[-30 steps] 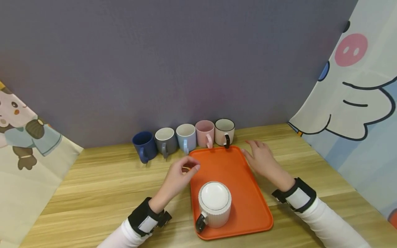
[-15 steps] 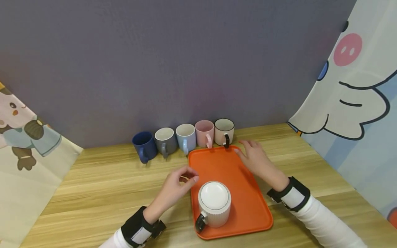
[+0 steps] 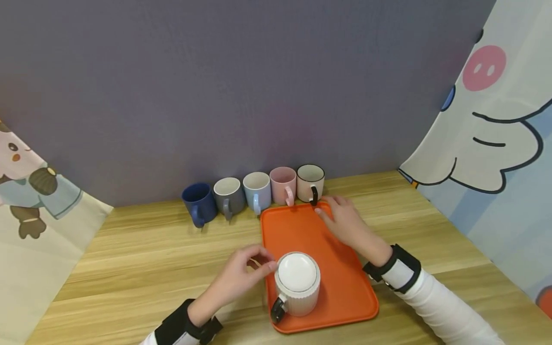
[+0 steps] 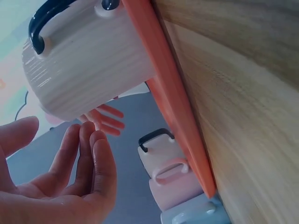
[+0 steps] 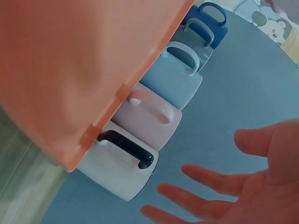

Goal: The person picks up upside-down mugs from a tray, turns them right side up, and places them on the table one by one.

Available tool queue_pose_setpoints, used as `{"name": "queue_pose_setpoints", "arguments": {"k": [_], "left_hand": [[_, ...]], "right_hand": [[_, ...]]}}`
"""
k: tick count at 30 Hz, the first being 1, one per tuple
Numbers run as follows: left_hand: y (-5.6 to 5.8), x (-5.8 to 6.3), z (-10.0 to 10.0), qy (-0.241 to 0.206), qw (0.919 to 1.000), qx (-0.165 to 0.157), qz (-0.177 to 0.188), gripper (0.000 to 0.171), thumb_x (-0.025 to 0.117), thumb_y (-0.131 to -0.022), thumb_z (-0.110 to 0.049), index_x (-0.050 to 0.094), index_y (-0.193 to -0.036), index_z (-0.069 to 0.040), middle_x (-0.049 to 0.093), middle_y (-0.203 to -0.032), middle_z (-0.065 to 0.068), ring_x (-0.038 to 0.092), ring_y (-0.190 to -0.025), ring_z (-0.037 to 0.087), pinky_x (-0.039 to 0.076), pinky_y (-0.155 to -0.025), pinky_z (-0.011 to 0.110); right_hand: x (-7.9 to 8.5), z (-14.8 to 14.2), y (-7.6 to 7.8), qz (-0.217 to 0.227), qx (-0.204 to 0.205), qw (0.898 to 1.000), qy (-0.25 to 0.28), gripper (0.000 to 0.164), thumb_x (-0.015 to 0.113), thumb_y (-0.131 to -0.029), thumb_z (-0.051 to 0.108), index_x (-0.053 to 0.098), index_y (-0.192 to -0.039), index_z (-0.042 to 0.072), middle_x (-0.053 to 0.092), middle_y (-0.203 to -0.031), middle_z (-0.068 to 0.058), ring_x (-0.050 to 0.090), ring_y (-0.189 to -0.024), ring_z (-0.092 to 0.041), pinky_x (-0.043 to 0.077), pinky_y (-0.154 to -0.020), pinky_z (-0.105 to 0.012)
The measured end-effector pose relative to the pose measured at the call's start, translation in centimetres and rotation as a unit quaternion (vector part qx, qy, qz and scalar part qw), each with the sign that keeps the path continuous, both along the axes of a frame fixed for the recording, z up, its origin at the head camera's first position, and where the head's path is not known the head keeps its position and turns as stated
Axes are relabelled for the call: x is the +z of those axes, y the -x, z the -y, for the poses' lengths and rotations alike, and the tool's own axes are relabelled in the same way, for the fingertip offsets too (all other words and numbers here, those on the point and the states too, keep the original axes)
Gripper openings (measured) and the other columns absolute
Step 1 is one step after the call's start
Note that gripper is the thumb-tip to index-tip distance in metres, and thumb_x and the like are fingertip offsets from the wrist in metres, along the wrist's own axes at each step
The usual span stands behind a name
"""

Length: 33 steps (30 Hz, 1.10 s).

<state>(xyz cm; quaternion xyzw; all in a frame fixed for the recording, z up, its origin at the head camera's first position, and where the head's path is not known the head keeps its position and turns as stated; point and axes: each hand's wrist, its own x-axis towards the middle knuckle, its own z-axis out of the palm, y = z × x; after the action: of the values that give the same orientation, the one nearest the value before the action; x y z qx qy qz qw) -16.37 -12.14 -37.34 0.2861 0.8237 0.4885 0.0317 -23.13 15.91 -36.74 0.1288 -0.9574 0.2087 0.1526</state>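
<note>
A ribbed white mug [image 3: 298, 285] with a black handle stands upside down on the near left part of the orange tray [image 3: 302, 230]. Beside its raised base my left hand [image 3: 243, 273] hovers, fingers loosely bent and holding nothing; its fingertips are right at the mug's edge in the head view. My right hand [image 3: 347, 223] is over the tray's far right corner, fingers spread. Closest to it is an upright white mug [image 3: 307, 184] with a black rim and black handle. The right wrist view has nothing between thumb and fingers [image 5: 201, 182].
Left of the black-rimmed mug, a pink mug [image 3: 282, 184], light blue mug [image 3: 258, 194], grey mug [image 3: 229, 199] and dark blue mug [image 3: 200, 206] form a row along the grey back panel [image 3: 215, 96]. All stand upright on the wooden table [image 3: 164, 249], handles facing me.
My left hand has come nearer to me, down to the upside-down mug. The right hand has shifted left, closer to the black-rimmed mug. The mugs and tray stay in place.
</note>
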Motion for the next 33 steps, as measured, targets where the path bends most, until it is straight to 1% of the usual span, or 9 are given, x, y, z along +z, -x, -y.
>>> {"name": "queue_pose_setpoints", "arguments": {"k": [5, 8, 12, 15, 19, 26, 29, 33], "left_hand": [[-0.5, -0.2, 0.3, 0.013, 0.9999, -0.010, 0.006, 0.020, 0.067, -0.088, -0.032, 0.068, -0.094, -0.013, 0.068, -0.089, -0.002, 0.061, -0.081, 0.007, 0.051, -0.071, 0.024], [-0.8, -0.3, 0.3, 0.031, 0.9994, -0.014, 0.010, 0.020, 0.068, -0.086, -0.035, 0.068, -0.092, -0.017, 0.067, -0.086, -0.005, 0.060, -0.080, 0.005, 0.051, -0.070, 0.023], [-1.2, -0.3, 0.5, 0.052, 0.9986, -0.007, 0.010, 0.018, 0.070, -0.084, -0.038, 0.067, -0.089, -0.021, 0.065, -0.083, -0.009, 0.059, -0.078, 0.002, 0.050, -0.067, 0.022], [-1.6, -0.4, 0.6, 0.068, 0.9977, -0.001, 0.007, 0.019, 0.071, -0.082, -0.040, 0.067, -0.087, -0.022, 0.065, -0.082, -0.011, 0.058, -0.076, 0.001, 0.049, -0.064, 0.022], [-2.1, -0.3, 0.7, 0.083, 0.9965, -0.007, 0.010, 0.020, 0.072, -0.081, -0.042, 0.068, -0.084, -0.022, 0.065, -0.080, -0.011, 0.057, -0.074, -0.001, 0.049, -0.062, 0.020], [-2.6, -0.4, 0.4, 0.080, 0.9956, -0.036, 0.033, 0.021, 0.073, -0.081, -0.039, 0.069, -0.081, -0.018, 0.065, -0.077, -0.010, 0.056, -0.069, -0.002, 0.049, -0.060, 0.019], [-2.8, -0.6, 0.3, 0.082, 0.9950, -0.044, 0.037, 0.021, 0.073, -0.081, -0.040, 0.069, -0.079, -0.019, 0.065, -0.075, -0.011, 0.056, -0.068, -0.003, 0.050, -0.061, 0.018], [-3.0, -0.8, 0.2, 0.074, 0.9952, -0.051, 0.038, 0.022, 0.075, -0.079, -0.038, 0.069, -0.079, -0.017, 0.064, -0.075, -0.012, 0.057, -0.068, -0.003, 0.050, -0.062, 0.018]], "right_hand": [[0.0, 0.4, -0.1, -0.004, 0.008, 1.000, 0.003, 0.045, 0.054, -0.096, 0.031, 0.054, -0.125, -0.004, 0.053, -0.125, -0.029, 0.046, -0.118, -0.049, 0.036, -0.099, -0.061], [0.1, 0.7, -0.2, 0.000, 0.014, 1.000, 0.009, 0.044, 0.055, -0.096, 0.031, 0.054, -0.124, -0.003, 0.053, -0.125, -0.027, 0.045, -0.119, -0.048, 0.035, -0.100, -0.060], [0.2, 1.1, -0.2, 0.004, 0.018, 1.000, 0.012, 0.044, 0.055, -0.096, 0.031, 0.055, -0.125, -0.002, 0.054, -0.125, -0.025, 0.045, -0.119, -0.048, 0.036, -0.100, -0.060], [0.1, 1.4, -0.3, 0.003, 0.021, 1.000, 0.012, 0.044, 0.056, -0.095, 0.031, 0.055, -0.125, -0.002, 0.054, -0.125, -0.025, 0.045, -0.118, -0.048, 0.037, -0.099, -0.060], [0.0, 1.7, -0.3, 0.004, 0.026, 1.000, 0.012, 0.044, 0.056, -0.095, 0.031, 0.055, -0.125, -0.002, 0.054, -0.124, -0.026, 0.045, -0.118, -0.049, 0.037, -0.099, -0.059], [0.2, 2.3, -0.4, -0.001, 0.035, 0.999, 0.010, 0.044, 0.057, -0.094, 0.030, 0.055, -0.125, -0.002, 0.054, -0.124, -0.027, 0.047, -0.118, -0.047, 0.038, -0.099, -0.058], [0.4, 2.6, -0.5, -0.001, 0.037, 0.999, 0.012, 0.044, 0.056, -0.095, 0.030, 0.055, -0.126, -0.002, 0.054, -0.125, -0.027, 0.046, -0.119, -0.046, 0.038, -0.100, -0.057], [0.6, 3.0, -0.6, -0.003, 0.038, 0.999, 0.015, 0.045, 0.055, -0.096, 0.032, 0.055, -0.125, -0.003, 0.054, -0.125, -0.028, 0.047, -0.119, -0.046, 0.038, -0.100, -0.057]]}}
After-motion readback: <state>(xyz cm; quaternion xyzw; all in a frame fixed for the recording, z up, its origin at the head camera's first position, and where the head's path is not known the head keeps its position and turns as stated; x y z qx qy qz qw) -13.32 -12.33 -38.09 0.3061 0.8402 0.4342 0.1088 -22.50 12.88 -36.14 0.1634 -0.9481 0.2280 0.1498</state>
